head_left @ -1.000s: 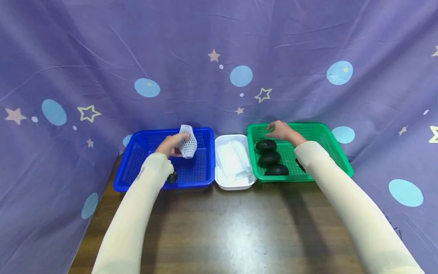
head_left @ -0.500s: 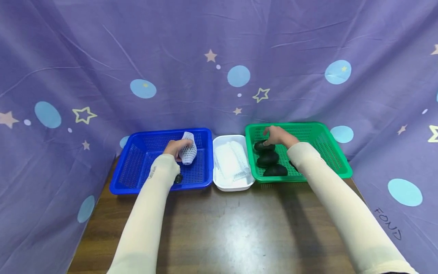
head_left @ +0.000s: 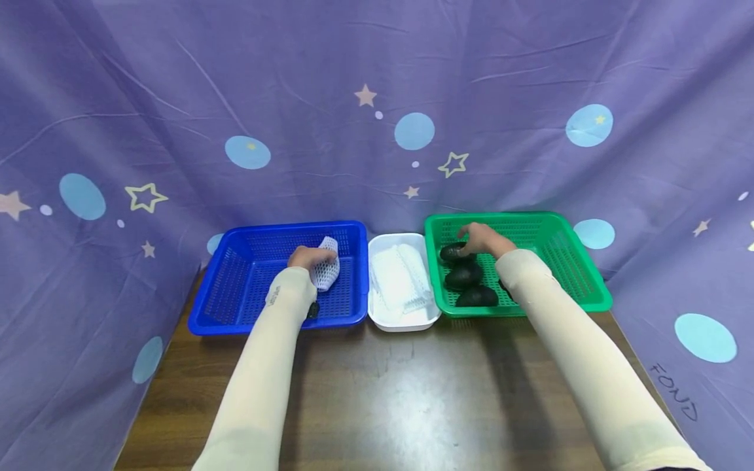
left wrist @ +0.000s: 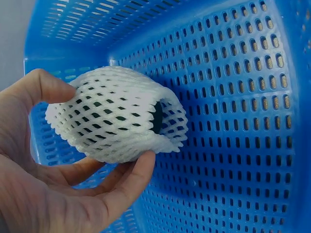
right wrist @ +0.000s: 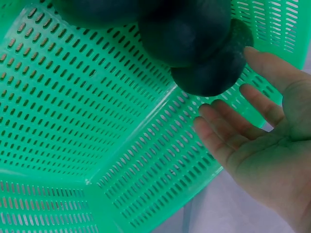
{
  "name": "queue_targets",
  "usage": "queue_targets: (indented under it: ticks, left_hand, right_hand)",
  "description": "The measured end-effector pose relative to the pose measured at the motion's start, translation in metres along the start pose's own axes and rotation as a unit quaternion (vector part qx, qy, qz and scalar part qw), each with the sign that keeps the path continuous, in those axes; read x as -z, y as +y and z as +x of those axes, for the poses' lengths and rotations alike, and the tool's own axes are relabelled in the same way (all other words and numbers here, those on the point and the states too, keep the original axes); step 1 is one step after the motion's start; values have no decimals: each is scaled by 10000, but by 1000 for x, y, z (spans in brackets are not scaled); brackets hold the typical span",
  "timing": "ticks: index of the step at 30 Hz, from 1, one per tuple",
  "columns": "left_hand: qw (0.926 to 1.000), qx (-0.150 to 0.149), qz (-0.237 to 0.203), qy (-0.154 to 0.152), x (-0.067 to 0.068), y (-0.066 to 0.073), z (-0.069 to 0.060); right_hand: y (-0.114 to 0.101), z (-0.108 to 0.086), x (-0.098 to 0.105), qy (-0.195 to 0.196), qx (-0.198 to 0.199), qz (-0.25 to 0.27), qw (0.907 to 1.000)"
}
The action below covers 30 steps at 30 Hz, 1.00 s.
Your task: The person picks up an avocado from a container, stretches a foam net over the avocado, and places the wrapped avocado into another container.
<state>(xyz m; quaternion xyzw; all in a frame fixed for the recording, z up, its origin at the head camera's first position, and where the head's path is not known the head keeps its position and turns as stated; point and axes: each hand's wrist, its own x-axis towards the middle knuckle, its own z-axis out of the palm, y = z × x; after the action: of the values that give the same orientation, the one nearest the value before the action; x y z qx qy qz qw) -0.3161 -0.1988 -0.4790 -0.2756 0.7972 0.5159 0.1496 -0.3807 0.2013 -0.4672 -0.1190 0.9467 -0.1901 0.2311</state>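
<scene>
My left hand [head_left: 303, 258] grips an avocado in a white foam net sleeve [left wrist: 114, 114] inside the blue basket [head_left: 206, 307]. The thumb lies on one side of the net and the fingers curl under the other; dark skin shows through the mesh. At the green basket [head_left: 589, 275], my right hand [head_left: 484, 239] is beside the farthest dark avocado [head_left: 452, 252]. In the right wrist view, its thumb [right wrist: 265, 63] touches that avocado's end, while the other fingers are spread loosely below. Two more avocados, a middle one [head_left: 463, 276] and a near one [head_left: 478, 296], lie in the row.
Between the baskets stands a white tray [head_left: 406, 326] with white foam net sleeves [head_left: 400, 278] in it. All three containers sit on a brown wooden table [head_left: 377, 392]. A purple curtain [head_left: 330, 131] hangs close behind them.
My left hand has lowered the netted avocado toward the floor of the blue basket, moving slightly nearer and right. My right hand has come down to the farthest avocado.
</scene>
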Motion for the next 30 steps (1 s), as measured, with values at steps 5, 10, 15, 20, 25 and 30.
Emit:
queue_targets:
  ticks: [5, 10, 15, 20, 25, 30]
  left_hand:
    - [9999, 117, -49, 29, 2, -2, 1]
    - [9999, 62, 92, 4, 4, 0, 3]
    - [9966, 71, 823, -11, 6, 4, 8]
    - [9915, 15, 1298, 49, 4, 6, 10]
    - [9908, -187, 1330, 164, -1, 4, 3]
    - [9918, -279, 1225, 241, -4, 0, -1]
  right_hand:
    - [0, 2, -1, -79, 16, -22, 10000]
    - [0, 4, -2, -101, 34, -115, 9999]
    - [0, 6, -2, -176, 19, -91, 9998]
    - [0, 8, -4, -182, -5, -122, 9998]
    - [2, 10, -9, -186, -95, -238, 9995]
    - [3, 11, -14, -138, -87, -227, 9996]
